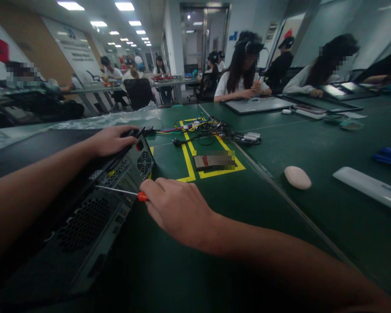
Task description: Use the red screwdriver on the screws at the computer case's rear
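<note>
Two bare hands I see at work on a black computer case [87, 224], which lies on the green table [273, 150] just to the left of the right hand [180, 208]. This hand is closed around an orange-handled screwdriver [142, 196] — its thin shaft points left to the rear panel; if the tip touches, I cannot tell. Left hand [114, 141] rests loosely open on the case's upper edge, its thumb apart from the fingers. Beyond the right hand lie a flat dark object [206, 161] and tangled cables [217, 128] — to its right, a pale rounded object [297, 177].
</note>
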### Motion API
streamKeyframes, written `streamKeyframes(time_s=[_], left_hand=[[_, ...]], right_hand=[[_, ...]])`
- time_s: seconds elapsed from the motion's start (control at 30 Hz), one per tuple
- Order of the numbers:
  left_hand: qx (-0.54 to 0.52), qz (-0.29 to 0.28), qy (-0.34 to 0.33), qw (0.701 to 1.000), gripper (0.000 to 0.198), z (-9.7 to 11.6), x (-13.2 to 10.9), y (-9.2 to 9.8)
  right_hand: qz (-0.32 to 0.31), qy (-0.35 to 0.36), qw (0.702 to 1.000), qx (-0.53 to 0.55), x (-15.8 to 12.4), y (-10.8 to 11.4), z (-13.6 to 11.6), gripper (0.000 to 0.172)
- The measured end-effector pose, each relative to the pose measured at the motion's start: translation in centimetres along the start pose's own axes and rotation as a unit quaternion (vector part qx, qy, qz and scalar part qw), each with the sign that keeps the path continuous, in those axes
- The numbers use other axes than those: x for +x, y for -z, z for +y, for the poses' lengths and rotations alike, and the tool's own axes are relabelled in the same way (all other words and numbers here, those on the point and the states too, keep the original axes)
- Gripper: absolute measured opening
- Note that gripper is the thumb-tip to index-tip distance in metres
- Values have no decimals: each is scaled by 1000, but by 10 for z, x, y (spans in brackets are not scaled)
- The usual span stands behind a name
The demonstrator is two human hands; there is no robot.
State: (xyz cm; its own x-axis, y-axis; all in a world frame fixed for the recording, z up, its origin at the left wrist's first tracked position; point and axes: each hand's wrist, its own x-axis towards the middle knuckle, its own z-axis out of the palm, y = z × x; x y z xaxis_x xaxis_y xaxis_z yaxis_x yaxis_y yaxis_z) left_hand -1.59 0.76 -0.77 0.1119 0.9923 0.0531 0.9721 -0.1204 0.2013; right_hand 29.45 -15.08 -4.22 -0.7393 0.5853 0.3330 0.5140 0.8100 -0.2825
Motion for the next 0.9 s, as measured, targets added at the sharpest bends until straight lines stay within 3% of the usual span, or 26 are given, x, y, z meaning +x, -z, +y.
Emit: streamKeyframes(time_s=[0.9], left_hand=[[6,-2,10,1000,98,8,-3,1]], right_hand=[[-8,-18,1000,1,1,2,-2,20]])
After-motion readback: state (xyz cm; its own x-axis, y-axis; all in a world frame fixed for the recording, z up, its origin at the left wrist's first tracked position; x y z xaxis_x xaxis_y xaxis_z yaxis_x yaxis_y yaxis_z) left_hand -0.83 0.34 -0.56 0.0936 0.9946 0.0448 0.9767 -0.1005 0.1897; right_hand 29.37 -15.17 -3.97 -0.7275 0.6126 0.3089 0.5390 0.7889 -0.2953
